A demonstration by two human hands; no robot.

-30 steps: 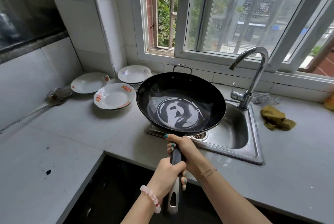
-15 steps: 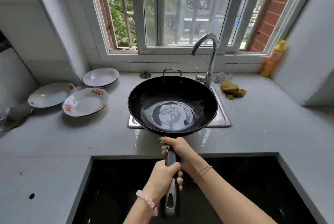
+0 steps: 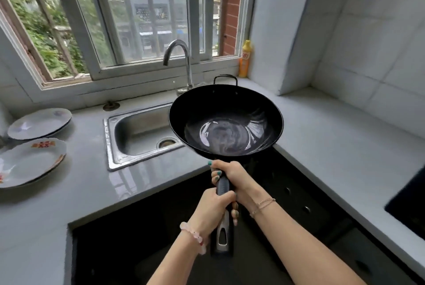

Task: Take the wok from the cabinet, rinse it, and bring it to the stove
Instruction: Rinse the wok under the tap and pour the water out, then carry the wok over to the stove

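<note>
Black wok (image 3: 226, 121), wet and slick inside, rigid, judged front-heavy; held level above worktop's inner corner beside sink (image 3: 138, 132), long handle (image 3: 222, 211) clamped by right hand (image 3: 232, 175) ahead, left hand (image 3: 212, 210) behind.

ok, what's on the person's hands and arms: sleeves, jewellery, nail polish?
Both forearms bare, no sleeves. Left hand: pale pink beaded bracelet at the wrist. Right hand: thin gold-coloured chain bracelet at the wrist, teal polish on the fingernails.
</note>
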